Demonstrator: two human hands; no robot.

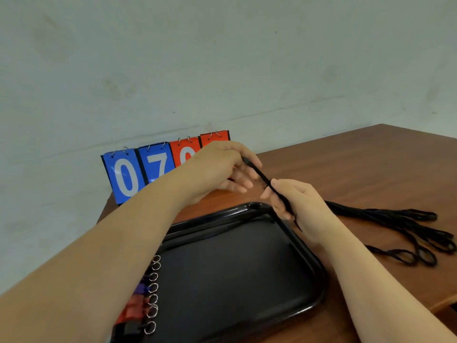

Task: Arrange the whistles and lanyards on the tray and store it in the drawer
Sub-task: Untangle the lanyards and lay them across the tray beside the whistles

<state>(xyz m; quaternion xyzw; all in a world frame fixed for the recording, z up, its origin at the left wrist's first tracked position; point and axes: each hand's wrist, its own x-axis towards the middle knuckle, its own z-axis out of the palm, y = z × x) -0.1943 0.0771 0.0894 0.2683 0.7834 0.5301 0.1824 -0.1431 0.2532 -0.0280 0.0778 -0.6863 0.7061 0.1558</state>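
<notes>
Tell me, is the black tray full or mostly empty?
Mostly empty: the tray shows bare black floor, with only whistles lined along its left edge.

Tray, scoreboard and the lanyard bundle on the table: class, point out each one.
Tray (247,280), head view, bare floor.
Scoreboard (127,177), head view, blue zero card.
Lanyard bundle (385,217), head view, gathered cords.

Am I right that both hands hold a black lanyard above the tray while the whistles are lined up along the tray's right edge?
Not quite. The head view shows the whistles lined up along the tray's left edge, not the right. The rest holds: the left hand and right hand hold a black lanyard above the tray.
</notes>
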